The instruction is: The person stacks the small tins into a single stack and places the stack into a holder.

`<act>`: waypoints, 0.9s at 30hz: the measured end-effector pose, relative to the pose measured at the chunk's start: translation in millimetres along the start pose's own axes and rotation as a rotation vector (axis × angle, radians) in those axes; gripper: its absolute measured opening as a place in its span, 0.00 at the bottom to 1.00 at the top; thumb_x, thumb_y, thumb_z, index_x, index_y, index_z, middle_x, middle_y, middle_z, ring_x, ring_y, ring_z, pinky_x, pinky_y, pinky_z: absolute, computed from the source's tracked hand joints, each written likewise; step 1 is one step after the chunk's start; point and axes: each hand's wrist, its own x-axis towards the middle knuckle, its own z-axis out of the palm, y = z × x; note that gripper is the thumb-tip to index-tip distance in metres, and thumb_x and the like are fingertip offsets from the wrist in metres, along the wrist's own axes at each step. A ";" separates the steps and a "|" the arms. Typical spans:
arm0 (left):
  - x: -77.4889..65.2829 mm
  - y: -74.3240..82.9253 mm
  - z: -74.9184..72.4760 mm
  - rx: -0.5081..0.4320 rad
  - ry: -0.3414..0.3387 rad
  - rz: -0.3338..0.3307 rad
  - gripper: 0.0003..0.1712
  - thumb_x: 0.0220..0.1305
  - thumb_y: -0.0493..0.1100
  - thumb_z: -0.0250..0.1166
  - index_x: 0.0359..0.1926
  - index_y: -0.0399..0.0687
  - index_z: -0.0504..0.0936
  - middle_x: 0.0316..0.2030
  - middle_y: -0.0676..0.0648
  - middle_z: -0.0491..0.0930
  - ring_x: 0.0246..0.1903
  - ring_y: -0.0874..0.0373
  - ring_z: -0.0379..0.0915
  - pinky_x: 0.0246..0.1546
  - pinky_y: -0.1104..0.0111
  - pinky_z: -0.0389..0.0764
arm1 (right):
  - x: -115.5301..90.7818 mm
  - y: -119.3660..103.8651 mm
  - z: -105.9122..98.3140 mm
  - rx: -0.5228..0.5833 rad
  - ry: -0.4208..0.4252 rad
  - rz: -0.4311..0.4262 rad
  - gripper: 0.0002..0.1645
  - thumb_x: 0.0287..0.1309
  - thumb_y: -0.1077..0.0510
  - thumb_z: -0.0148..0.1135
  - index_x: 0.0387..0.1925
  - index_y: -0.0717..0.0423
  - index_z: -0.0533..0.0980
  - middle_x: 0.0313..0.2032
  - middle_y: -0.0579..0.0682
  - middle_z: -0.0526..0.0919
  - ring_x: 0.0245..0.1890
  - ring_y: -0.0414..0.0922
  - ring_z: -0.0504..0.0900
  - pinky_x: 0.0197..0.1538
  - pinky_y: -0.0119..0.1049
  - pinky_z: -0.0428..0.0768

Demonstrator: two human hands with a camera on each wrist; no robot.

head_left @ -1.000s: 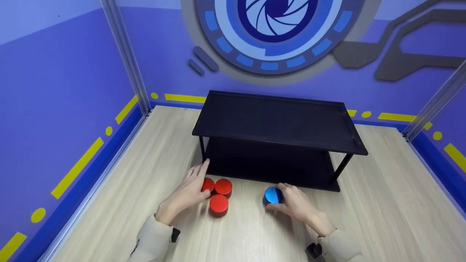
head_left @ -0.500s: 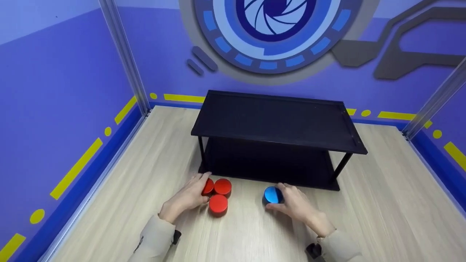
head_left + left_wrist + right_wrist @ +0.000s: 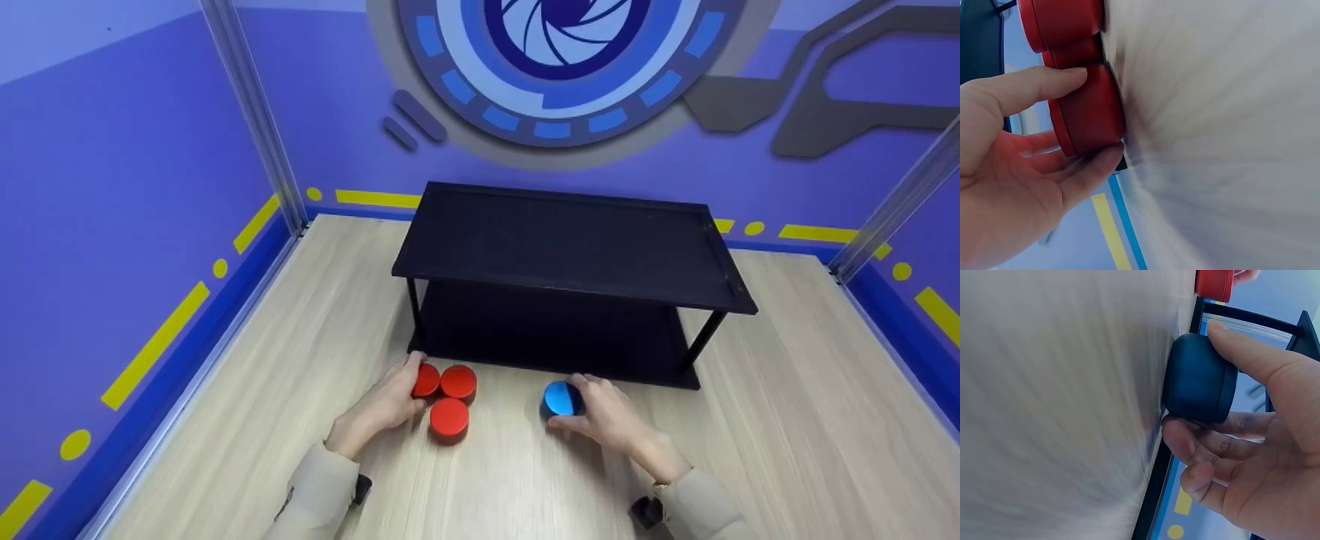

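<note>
My left hand point(image 3: 384, 397) grips the leftmost red round tin point(image 3: 427, 381), thumb on one side and fingers on the other. In the left wrist view that red tin point(image 3: 1088, 109) stands on the table and shows a lid seam. Two more red tins, one at the rear point(image 3: 458, 382) and one at the front point(image 3: 449, 420), cluster close beside it. Farther right, my right hand point(image 3: 611, 416) holds a blue round tin point(image 3: 559, 399) between thumb and fingers. The right wrist view has this dark blue tin point(image 3: 1199, 377) down at the tabletop.
Just behind the tins stands a black two-tier rack point(image 3: 570, 244), its lower shelf point(image 3: 547, 330) close to both hands. Thin posts join the tiers at the sides. Purple-blue walls point(image 3: 135, 187) border the wooden table point(image 3: 510, 480) at the back and sides.
My left hand has come down from over the leftmost red tin, and its fingers have curled round the tin's side. The right hand stays on the blue tin.
</note>
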 end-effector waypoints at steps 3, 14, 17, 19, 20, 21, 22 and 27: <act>0.4 -2.1 -0.4 -0.031 0.002 0.000 0.39 0.53 0.26 0.64 0.66 0.37 0.60 0.62 0.32 0.69 0.58 0.44 0.71 0.55 0.54 0.75 | 0.4 0.1 -0.1 0.003 0.003 0.000 0.41 0.42 0.43 0.75 0.51 0.67 0.75 0.43 0.61 0.83 0.42 0.55 0.84 0.44 0.48 0.83; 0.7 -5.2 -2.6 -0.096 0.013 0.012 0.37 0.51 0.25 0.65 0.63 0.39 0.63 0.44 0.36 0.78 0.24 0.57 0.75 0.31 0.66 0.77 | 0.3 0.5 0.6 0.012 0.010 0.006 0.42 0.42 0.42 0.75 0.52 0.68 0.75 0.44 0.62 0.83 0.42 0.56 0.84 0.45 0.50 0.82; 0.6 -4.1 -3.5 -0.078 0.037 0.030 0.36 0.50 0.26 0.66 0.60 0.39 0.65 0.43 0.37 0.79 0.29 0.55 0.78 0.35 0.63 0.79 | 0.3 0.8 1.2 0.019 0.011 0.003 0.40 0.42 0.43 0.75 0.51 0.67 0.75 0.43 0.61 0.83 0.41 0.55 0.84 0.44 0.48 0.83; 0.5 -2.9 -4.3 -0.063 0.058 0.040 0.35 0.49 0.26 0.68 0.59 0.39 0.66 0.43 0.38 0.80 0.34 0.52 0.79 0.38 0.60 0.79 | 0.1 0.8 1.2 0.020 0.012 -0.003 0.39 0.42 0.44 0.76 0.51 0.66 0.76 0.42 0.60 0.83 0.40 0.53 0.84 0.42 0.46 0.83; 0.5 -2.3 -4.6 -0.052 0.069 0.044 0.34 0.49 0.27 0.68 0.58 0.39 0.67 0.43 0.38 0.80 0.37 0.51 0.78 0.40 0.59 0.79 | 0.0 0.9 1.2 0.020 0.013 -0.006 0.39 0.42 0.44 0.76 0.50 0.66 0.76 0.42 0.60 0.83 0.40 0.53 0.84 0.42 0.46 0.83; 0.6 -1.7 -5.2 -0.040 0.080 0.047 0.34 0.48 0.27 0.69 0.58 0.39 0.67 0.44 0.38 0.80 0.41 0.51 0.77 0.42 0.58 0.79 | 0.0 1.1 1.3 0.020 0.013 -0.008 0.39 0.42 0.44 0.76 0.50 0.65 0.76 0.42 0.59 0.83 0.40 0.52 0.84 0.42 0.45 0.83; 0.7 -1.0 -5.6 -0.039 0.082 0.042 0.35 0.48 0.27 0.69 0.58 0.40 0.67 0.45 0.38 0.80 0.42 0.50 0.77 0.43 0.58 0.79 | 0.0 1.3 1.2 0.018 0.014 -0.012 0.39 0.42 0.43 0.76 0.50 0.65 0.76 0.42 0.59 0.83 0.39 0.52 0.84 0.42 0.45 0.83; 2.0 1.4 -7.2 -0.047 0.094 0.041 0.34 0.47 0.27 0.68 0.57 0.39 0.68 0.47 0.39 0.78 0.44 0.50 0.76 0.46 0.57 0.78 | 0.0 1.8 1.3 0.021 0.013 -0.020 0.39 0.43 0.44 0.75 0.51 0.65 0.76 0.42 0.59 0.83 0.39 0.52 0.84 0.42 0.45 0.83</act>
